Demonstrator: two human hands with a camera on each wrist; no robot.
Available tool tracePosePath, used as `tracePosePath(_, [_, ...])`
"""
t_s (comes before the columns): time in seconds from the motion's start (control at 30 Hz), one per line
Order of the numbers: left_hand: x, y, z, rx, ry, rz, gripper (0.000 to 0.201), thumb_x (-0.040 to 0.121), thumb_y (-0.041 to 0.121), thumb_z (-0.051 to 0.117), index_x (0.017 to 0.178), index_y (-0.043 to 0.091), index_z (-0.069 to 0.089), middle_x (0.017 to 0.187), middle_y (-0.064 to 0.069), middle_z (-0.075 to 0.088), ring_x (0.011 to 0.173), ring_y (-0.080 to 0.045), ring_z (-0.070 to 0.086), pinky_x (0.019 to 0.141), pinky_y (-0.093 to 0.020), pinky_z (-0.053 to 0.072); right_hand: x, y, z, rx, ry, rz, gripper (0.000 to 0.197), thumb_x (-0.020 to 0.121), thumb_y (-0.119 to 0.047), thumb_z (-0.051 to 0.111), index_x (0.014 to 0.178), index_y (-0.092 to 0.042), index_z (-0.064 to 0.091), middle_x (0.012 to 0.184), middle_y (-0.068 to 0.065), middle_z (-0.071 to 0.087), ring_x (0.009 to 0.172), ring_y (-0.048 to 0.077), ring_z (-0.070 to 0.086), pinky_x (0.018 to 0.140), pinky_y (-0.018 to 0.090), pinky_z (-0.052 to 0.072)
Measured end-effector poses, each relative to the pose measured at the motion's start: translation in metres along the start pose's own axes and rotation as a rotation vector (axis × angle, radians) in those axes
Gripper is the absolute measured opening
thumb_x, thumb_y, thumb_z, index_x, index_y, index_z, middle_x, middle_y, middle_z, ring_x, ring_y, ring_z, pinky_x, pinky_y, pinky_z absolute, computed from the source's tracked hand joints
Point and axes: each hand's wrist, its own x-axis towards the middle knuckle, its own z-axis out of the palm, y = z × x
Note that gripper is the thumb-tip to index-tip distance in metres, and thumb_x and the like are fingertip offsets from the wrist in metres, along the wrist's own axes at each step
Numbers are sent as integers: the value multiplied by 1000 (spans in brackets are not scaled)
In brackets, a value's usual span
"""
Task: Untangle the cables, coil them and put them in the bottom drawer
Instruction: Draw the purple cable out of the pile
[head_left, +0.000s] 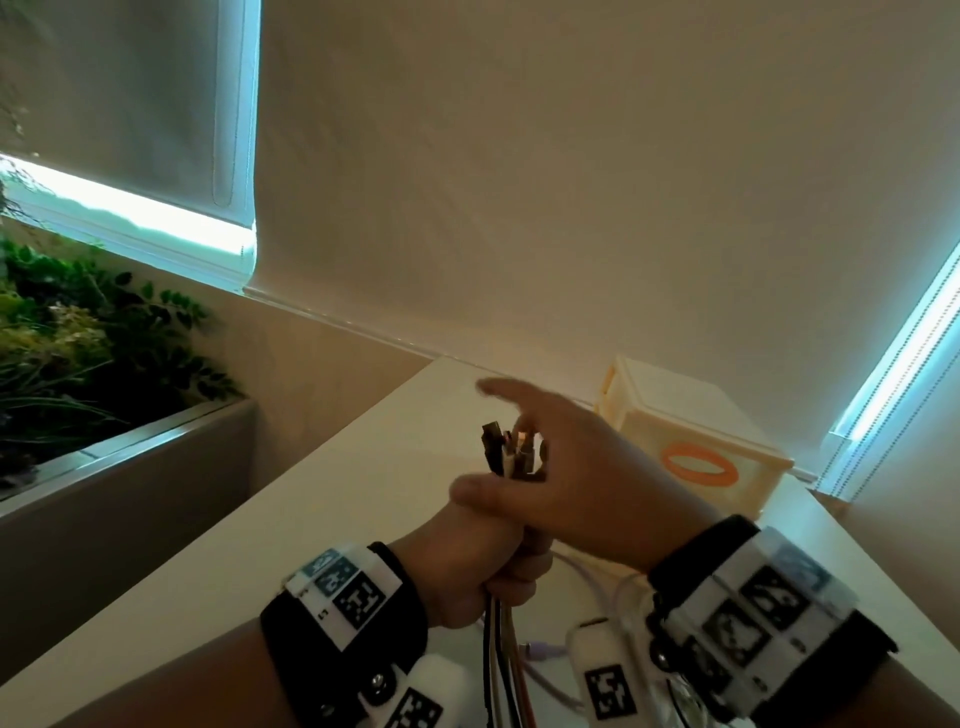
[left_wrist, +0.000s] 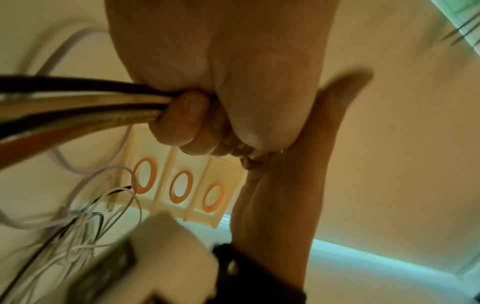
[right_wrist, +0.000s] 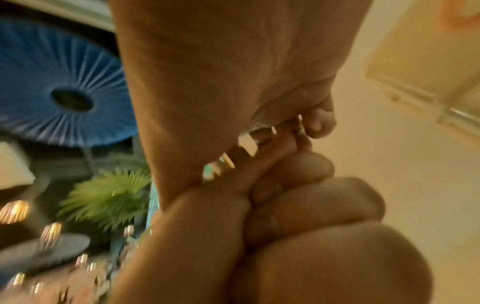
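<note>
Lower frame: our left hand (head_left: 483, 566) fists the cables (head_left: 506, 644); our right hand (head_left: 566, 467), fingers spread, tops them. Coiling and the drawer unit (head_left: 727, 447) await.

The white bench (head_left: 322, 499) carries a cream drawer unit (head_left: 691, 441) with orange oval handles, set against the wall. Loose thin cables (head_left: 587, 577) lie on the bench in front of the drawer unit.

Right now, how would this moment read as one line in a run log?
left hand: grips cable bundle | right hand: at plug ends, grip unclear | drawer box: shut, on table | stage: untangling
</note>
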Motion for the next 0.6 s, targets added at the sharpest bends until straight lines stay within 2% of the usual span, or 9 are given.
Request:
tracePosePath(0.07, [-1,-2,2,37,-1,7,36,104,6,25,73,19,37,57,4,27,49,-10,17,44,-21,16,7,-6,6,-151,11,-72,44,82,-74,59,108,-38,57,88,-14,61,77,2,57,68,23,48])
tracePosePath(0.13, [0,-1,5,97,15,16,36,101,3,27,70,18,34,55,3,27,48,-10,17,43,-20,17,19,-8,8,-212,12,-90,27,93,-52,59,82,-28,54,70,-9,57,66,6,54,61,27,42])
tracePosePath(0.2, [0,1,7,107,30,23,37,101,3,31,68,20,28,58,1,22,48,-11,15,42,-19,18,31,-8,8,-245,-11,-94,24,95,-37,57,76,-25,52,65,-8,55,62,8,52,60,27,40])
tracePosePath(0.33, [3,2,0,-20,32,-10,37,103,11,39,73,19,19,71,-7,11,52,-15,8,44,-24,12,48,-9,7,-161,22,-74,23,96,-32,56,76,-23,54,66,-7,57,63,9,54,59,25,42])
tracePosePath(0.4, [6,3,-5,-100,44,-35,39,104,13,38,68,21,23,67,-3,14,51,-14,8,46,-26,10,54,-11,9,-115,17,-64,21,97,-37,58,81,-24,56,72,-7,60,67,8,56,63,27,44])
tracePosePath(0.47, [9,5,-14,-160,74,-49,42,105,16,33,63,22,33,62,2,18,49,-11,10,45,-25,8,53,-12,13,-42,17,-26,27,94,-51,60,104,-26,59,92,-8,65,81,8,60,72,28,47])
tracePosePath(0.53, [13,7,-26,-194,108,-31,50,109,31,32,60,23,38,59,3,20,48,-10,13,46,-24,8,44,-13,19,32,15,99,66,90,-65,57,142,-28,40,129,-1,58,113,13,60,89,32,48])
tracePosePath(0.57, [15,8,-32,-218,118,-21,52,109,40,34,60,23,39,57,4,21,45,-9,15,46,-23,8,38,-15,25,116,14,209,79,89,-68,56,151,-29,28,140,3,52,123,17,57,92,32,47])
tracePosePath(0.6, [16,9,-38,-251,124,-15,54,108,48,38,60,23,38,54,4,24,43,-9,17,44,-23,10,29,-18,32,243,-2,335,81,90,-68,55,153,-27,24,140,6,53,122,20,58,90,32,48])
